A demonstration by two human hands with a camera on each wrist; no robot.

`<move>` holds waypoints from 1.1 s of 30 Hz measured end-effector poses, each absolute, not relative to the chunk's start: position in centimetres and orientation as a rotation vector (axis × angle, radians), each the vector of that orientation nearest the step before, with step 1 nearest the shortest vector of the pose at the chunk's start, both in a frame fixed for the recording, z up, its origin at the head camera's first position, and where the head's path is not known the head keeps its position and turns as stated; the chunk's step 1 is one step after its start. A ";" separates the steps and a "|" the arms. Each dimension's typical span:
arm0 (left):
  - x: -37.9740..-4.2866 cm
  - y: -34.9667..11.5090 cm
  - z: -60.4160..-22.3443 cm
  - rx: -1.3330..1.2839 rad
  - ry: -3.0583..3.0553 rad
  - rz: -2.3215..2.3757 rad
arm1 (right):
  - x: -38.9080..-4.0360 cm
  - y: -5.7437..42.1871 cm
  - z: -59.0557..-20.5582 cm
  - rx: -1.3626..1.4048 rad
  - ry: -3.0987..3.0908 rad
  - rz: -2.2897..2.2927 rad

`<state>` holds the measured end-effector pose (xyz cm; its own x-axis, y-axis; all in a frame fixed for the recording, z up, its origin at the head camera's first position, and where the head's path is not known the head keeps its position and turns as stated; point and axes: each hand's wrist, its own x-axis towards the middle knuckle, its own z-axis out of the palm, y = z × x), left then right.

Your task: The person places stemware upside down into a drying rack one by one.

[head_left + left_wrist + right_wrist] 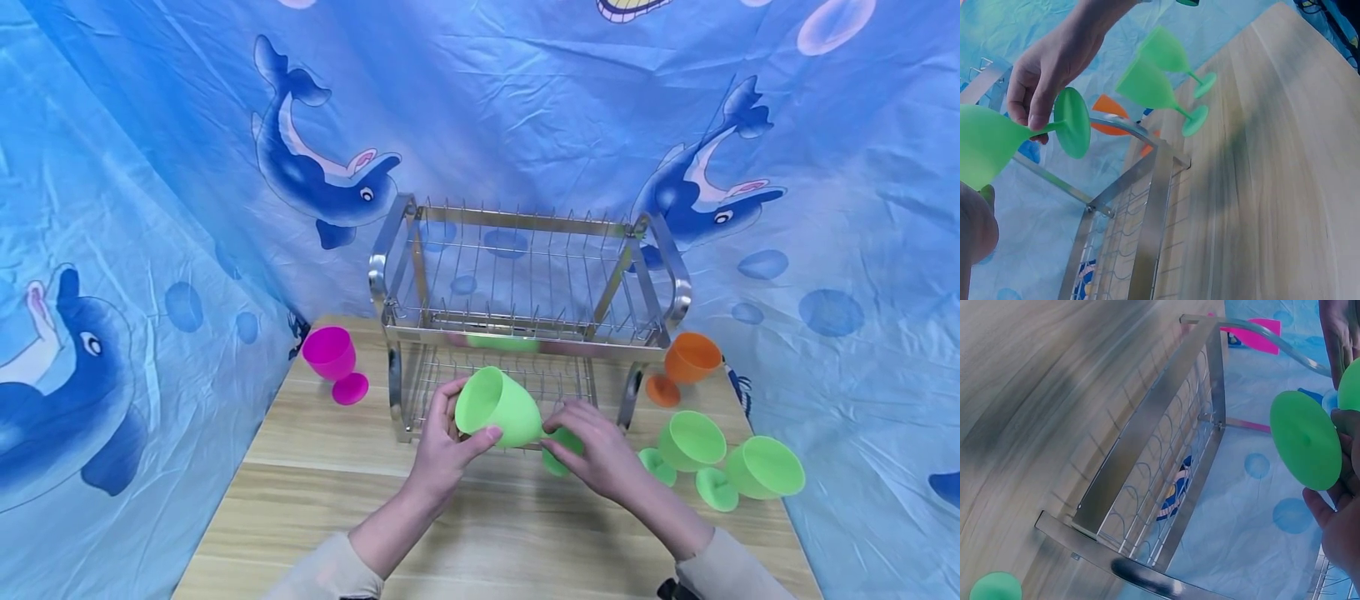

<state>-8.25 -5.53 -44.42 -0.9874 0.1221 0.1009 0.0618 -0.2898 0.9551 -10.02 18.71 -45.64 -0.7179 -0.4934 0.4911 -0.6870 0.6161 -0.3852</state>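
Observation:
A green plastic goblet (pixel 504 410) is held tilted in front of the metal rack, its mouth towards the left. My left hand (pixel 438 454) grips its bowl, with the thumb along the near side and fingers round the far side. The thumb and fingers of my right hand (pixel 600 454) pinch the goblet's thin stem, close to the round foot (pixel 1072 122). In the right wrist view the underside of the foot (pixel 1305 440) faces the camera and hides part of the grip.
A two-tier metal dish rack (pixel 525 342) stands behind the hands on the wooden table (pixel 315 517). A magenta goblet (pixel 330 354) is left of it. An orange goblet (pixel 692 357) and two green goblets (pixel 692 442) stand to the right. A printed blue curtain (pixel 510 108) surrounds the table.

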 end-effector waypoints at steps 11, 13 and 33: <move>-8.2 -5.8 -45.0 0.255 1.851 2.444 | -10.2 19.2 -45.9 0.981 -2.446 0.824; -8.1 -5.8 -45.0 0.246 1.853 2.431 | -10.3 19.3 -45.8 0.987 -2.440 0.823; -8.7 -7.9 -43.9 0.447 2.086 2.142 | -10.7 20.1 -45.4 1.079 -2.454 0.812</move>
<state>-8.73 -7.92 -43.91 -0.9494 0.2870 0.1277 0.1200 -0.0442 0.9918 -10.70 20.11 -45.37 -0.6543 -0.5589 0.5094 -0.7525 0.5483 -0.3650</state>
